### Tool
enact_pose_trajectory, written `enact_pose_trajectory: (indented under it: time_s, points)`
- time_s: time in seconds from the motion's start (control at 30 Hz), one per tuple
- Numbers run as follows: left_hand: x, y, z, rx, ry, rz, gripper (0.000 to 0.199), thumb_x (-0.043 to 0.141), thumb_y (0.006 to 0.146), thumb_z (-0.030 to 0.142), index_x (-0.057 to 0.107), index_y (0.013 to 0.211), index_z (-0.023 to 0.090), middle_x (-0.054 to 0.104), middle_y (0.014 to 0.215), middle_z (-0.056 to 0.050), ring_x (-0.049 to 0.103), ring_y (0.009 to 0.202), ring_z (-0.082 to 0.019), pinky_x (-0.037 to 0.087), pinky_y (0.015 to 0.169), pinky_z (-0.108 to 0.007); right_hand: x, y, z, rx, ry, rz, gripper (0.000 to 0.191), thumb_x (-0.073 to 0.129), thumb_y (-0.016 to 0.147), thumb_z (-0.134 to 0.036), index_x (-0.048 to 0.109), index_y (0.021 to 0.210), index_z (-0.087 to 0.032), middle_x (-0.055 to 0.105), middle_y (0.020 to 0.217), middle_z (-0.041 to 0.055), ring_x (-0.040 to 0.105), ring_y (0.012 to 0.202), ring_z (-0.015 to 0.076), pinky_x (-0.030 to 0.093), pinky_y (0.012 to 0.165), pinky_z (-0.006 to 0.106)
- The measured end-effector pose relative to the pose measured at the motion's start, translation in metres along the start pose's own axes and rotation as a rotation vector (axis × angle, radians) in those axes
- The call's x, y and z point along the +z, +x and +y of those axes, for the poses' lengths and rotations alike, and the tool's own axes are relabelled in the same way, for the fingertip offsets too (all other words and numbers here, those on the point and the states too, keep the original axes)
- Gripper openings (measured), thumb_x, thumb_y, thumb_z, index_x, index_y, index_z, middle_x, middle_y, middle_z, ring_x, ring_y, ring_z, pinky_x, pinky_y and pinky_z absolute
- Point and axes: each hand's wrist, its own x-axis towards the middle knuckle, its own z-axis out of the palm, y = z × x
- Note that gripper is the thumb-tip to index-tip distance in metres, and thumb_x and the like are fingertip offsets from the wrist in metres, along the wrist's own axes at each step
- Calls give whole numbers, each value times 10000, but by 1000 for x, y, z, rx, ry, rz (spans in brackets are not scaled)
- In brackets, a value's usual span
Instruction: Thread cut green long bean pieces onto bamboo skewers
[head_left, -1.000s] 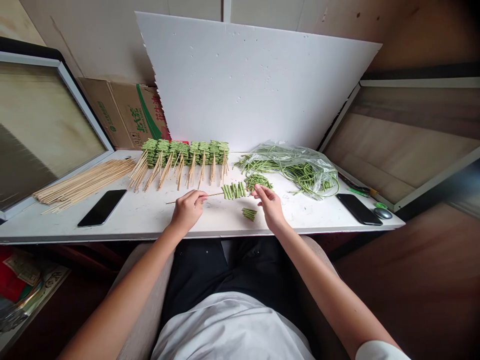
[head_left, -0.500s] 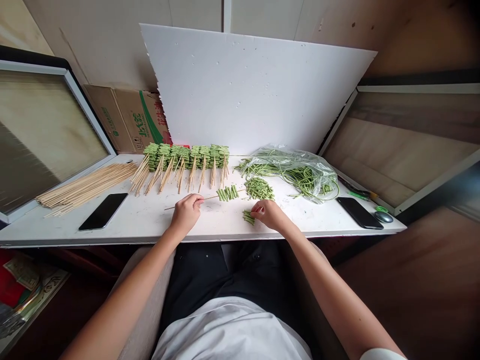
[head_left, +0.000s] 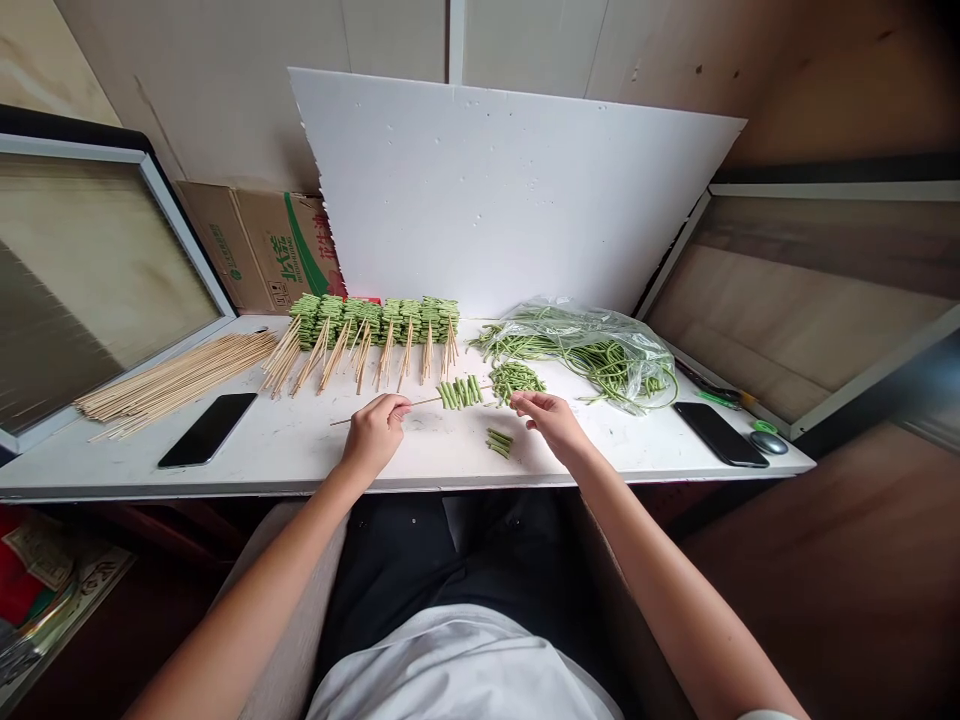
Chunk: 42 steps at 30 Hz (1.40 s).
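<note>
My left hand point(head_left: 377, 432) is closed on a thin wooden skewer point(head_left: 426, 401), which points right and carries a row of short green bean pieces point(head_left: 461, 393) near its tip. To the right, my right hand point(head_left: 551, 422) has its fingertips pinched together beside the heap of cut bean pieces point(head_left: 517, 378); what lies between them is too small to make out. Several cut pieces point(head_left: 499, 443) rest on the white table point(head_left: 442, 455) just left of and below my right hand.
Stacked bean skewers point(head_left: 375, 325) stand at the back. Loose skewers point(head_left: 180, 380) and a phone point(head_left: 208, 430) lie left. Long beans in a plastic bag point(head_left: 600, 350), another phone point(head_left: 720, 433) and a dark rounded object point(head_left: 769, 442) are right. A white board point(head_left: 510, 200) stands behind.
My right hand has moved up and slightly right, away from the small group of cut pieces. The skewer in my left hand has shifted slightly right. The whole view has dropped a little in the picture.
</note>
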Motion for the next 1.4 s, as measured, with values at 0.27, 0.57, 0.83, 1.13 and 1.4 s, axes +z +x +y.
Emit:
enact_pose_trajectory:
  time_s: [0.27, 0.57, 0.83, 1.13, 1.4]
  points:
    - [-4, 3, 12, 84, 9, 21, 196, 535, 994, 121, 706, 936, 197, 782, 887, -48, 753, 829, -204, 568, 741, -296, 8, -5, -5, 66, 300, -108, 380, 883, 734, -553, 827, 939, -237, 740, 954, 57, 613, 846, 167, 442, 708, 275]
    - [-3, 3, 12, 126, 20, 29, 185, 551, 998, 116, 710, 942, 193, 779, 891, -48, 748, 827, -194, 576, 749, -283, 9, -5, -5, 82, 319, -129, 338, 880, 749, -540, 826, 928, -258, 727, 973, 42, 587, 840, 161, 438, 713, 269]
    - [-3, 1, 10, 118, 12, 17, 199, 543, 987, 102, 714, 949, 198, 780, 895, -49, 749, 833, -193, 579, 749, -281, 10, -6, -4, 98, 335, -131, 340, 885, 744, -528, 829, 942, -259, 719, 1042, 45, 560, 819, 147, 450, 707, 255]
    - [-4, 0, 9, 94, 33, 6, 227, 540, 938, 47, 706, 915, 200, 778, 877, -41, 749, 823, -184, 579, 745, -265, 12, -6, -1, 106, 324, -123, 317, 878, 747, -542, 816, 908, -276, 722, 981, 38, 589, 870, 175, 439, 726, 287]
    - [-5, 1, 9, 67, 46, -9, 277, 520, 883, 0, 703, 872, 208, 780, 868, -39, 758, 838, -198, 592, 750, -280, 13, -7, 1, 97, 244, -94, 393, 875, 711, -611, 802, 900, -274, 744, 1040, 72, 634, 1008, 247, 472, 752, 312]
